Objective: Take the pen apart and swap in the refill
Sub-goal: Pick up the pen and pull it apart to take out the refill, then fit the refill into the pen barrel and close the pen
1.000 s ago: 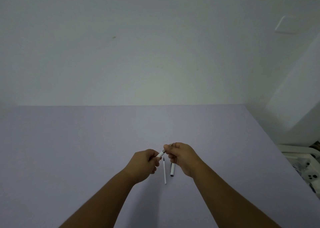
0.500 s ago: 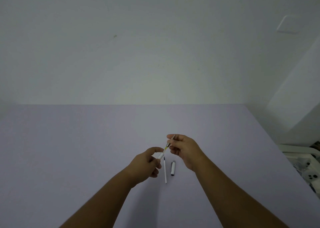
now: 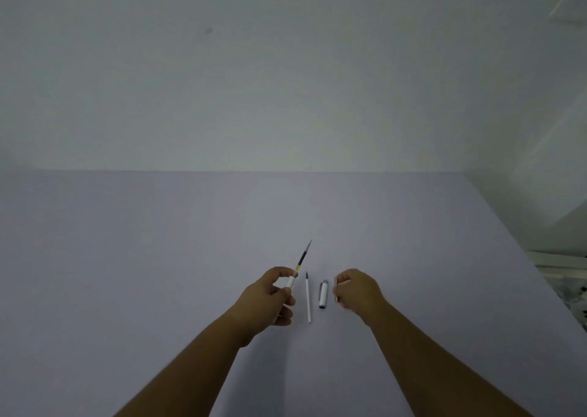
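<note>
My left hand (image 3: 270, 299) grips the white pen barrel (image 3: 290, 281), tilted up and to the right. The old refill (image 3: 303, 256), black with a yellow band, sticks out of the barrel's top. My right hand (image 3: 357, 291) is apart from the barrel, low over the table, pinching a small tip piece (image 3: 336, 291) that is mostly hidden by the fingers. Between the hands, a thin white spare refill (image 3: 308, 299) lies on the table. The white pen cap (image 3: 323, 294) lies just right of it.
The table (image 3: 158, 258) is covered in a pale lilac sheet and meets a plain wall at the back. Its right edge runs diagonally; beyond it, white objects (image 3: 565, 277) sit lower down.
My hands have pulled apart. The right hand unscrewed the tip piece and carried it right and down to the table; the left hand keeps the barrel, the old refill now exposed.
</note>
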Tool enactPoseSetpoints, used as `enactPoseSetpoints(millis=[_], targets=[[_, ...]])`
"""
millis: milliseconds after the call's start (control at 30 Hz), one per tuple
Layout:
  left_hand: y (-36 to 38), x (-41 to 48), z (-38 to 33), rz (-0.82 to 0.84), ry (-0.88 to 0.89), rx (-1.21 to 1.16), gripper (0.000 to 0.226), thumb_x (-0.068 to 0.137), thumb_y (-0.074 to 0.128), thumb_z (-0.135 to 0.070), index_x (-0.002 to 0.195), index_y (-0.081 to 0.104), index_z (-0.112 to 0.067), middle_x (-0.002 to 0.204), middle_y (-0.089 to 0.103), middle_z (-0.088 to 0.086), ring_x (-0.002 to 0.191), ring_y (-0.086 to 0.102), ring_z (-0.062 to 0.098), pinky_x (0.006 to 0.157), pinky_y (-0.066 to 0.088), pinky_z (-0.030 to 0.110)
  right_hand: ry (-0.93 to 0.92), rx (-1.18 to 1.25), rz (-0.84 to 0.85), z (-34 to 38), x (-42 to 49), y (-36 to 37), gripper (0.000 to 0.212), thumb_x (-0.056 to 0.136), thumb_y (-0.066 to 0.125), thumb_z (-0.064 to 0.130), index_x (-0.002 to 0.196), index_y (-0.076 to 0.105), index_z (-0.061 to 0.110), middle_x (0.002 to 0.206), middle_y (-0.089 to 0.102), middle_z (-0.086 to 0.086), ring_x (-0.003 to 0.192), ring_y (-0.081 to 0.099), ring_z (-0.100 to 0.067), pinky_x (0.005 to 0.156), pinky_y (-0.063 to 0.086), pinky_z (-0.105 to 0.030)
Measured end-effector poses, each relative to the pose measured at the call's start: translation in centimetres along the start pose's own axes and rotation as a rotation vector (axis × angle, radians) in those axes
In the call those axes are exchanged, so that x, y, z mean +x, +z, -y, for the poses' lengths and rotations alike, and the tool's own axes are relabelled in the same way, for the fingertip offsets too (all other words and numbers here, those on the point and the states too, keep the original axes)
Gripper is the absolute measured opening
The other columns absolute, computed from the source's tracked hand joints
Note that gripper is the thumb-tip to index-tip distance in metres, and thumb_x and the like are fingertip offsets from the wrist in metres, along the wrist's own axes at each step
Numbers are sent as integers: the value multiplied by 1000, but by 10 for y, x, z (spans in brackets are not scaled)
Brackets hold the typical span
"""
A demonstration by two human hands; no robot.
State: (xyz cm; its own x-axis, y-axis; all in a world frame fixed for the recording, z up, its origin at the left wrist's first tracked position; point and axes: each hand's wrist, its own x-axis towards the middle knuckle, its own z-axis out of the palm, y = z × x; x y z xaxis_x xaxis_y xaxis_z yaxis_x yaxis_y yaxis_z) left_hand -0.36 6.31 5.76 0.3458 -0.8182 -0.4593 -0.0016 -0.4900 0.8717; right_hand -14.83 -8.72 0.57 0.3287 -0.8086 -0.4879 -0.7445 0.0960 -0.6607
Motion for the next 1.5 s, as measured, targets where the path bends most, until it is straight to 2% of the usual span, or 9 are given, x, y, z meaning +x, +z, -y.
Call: enactPoseSetpoints(millis=[133,600,700,800,900,1067,1133,1300,1500], targets=[[4,4,10,4,-36,6,31,95,44,-17,96,57,-44,89,65,8,69,65,17,59,58,23,-32,-137,-63,-23,3,19,16,80,63,9,96,64,7,97,69,-15,86,64,-28,73,50,-28],[12,3,14,16,-59,14,30,96,44,-16,95,56,-44,88,64,8,68,63,17,60,58,23,-91,-116,-151,-25,-3,20,26,87,62,23,106,63,4,106,67,-12,96,61,-24,78,43,-25],[13,3,11,19,-53,8,31,95,44,-17,94,56,-45,87,65,7,67,64,16,58,57,22,-160,160,-159,-9,-12,13,18,87,61,30,94,67,15,92,67,-3,82,58,-16,72,43,-23],[18,4,6,28,-41,16,31,95,44,-17,94,55,-45,87,65,7,69,64,17,60,59,23,-134,537,48,14,-23,4,12,84,63,32,85,71,23,79,65,4,69,53,-11,65,45,-24],[23,5,0,44,-32,20,31,95,45,-16,93,54,-46,87,65,7,68,64,17,58,58,22,-150,507,165,30,-26,0,9,81,66,30,82,72,24,66,60,9,64,50,-10,62,44,-24],[23,8,2,48,-43,33,27,96,43,-17,112,53,-37,90,65,6,71,65,18,63,59,23,-99,789,-25,43,-10,-14,12,89,57,18,79,63,16,74,64,0,62,54,-10,57,47,-24],[21,10,7,20,-55,23,26,96,43,-17,116,51,-31,90,65,6,72,64,18,69,60,28,-60,647,-93,33,0,-22,18,89,56,15,72,61,14,67,61,-3,56,53,-12,56,49,-25],[18,11,16,-27,-55,67,22,95,47,-18,113,58,-19,92,67,1,76,63,15,69,55,25,-28,-281,-41,-8,7,-13,35,87,61,25,55,49,18,57,52,1,63,53,-17,65,40,-25],[16,12,19,-51,-51,75,16,92,50,-19,105,59,-24,91,69,-2,75,61,14,63,51,22,-2,-236,-128,-25,5,2,25,85,64,26,90,67,2,89,71,-15,70,56,-19,62,41,-25]])
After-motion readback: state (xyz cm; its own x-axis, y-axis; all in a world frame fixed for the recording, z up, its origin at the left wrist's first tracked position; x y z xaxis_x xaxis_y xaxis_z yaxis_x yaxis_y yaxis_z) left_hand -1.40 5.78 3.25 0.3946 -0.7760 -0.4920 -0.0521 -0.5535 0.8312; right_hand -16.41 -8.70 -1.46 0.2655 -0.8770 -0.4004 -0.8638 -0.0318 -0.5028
